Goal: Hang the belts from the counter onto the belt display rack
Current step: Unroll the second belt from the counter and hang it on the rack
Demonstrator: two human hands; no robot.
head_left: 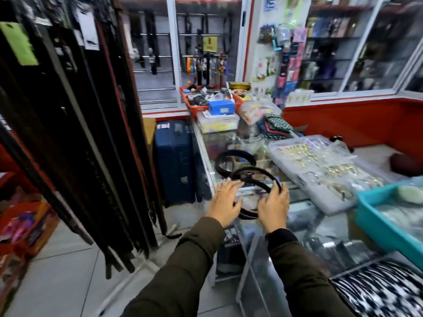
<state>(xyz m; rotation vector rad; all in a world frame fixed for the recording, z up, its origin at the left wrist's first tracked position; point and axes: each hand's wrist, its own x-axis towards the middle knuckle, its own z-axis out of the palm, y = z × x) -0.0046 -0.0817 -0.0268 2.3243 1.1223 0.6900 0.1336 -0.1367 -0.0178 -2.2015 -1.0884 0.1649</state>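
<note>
Right hand (273, 203) curls round a coiled black belt (256, 179), left hand (225, 201) spread flat beside it, over a cluttered glass counter (304, 227) in a shop.

Two forearms in dark olive-green long sleeves, right sleeve (304, 268) ending in a black ribbed cuff, left sleeve (183, 266) plain at the wrist, thin ring (219, 190) on a left hand (225, 202) finger, bare hands
</note>
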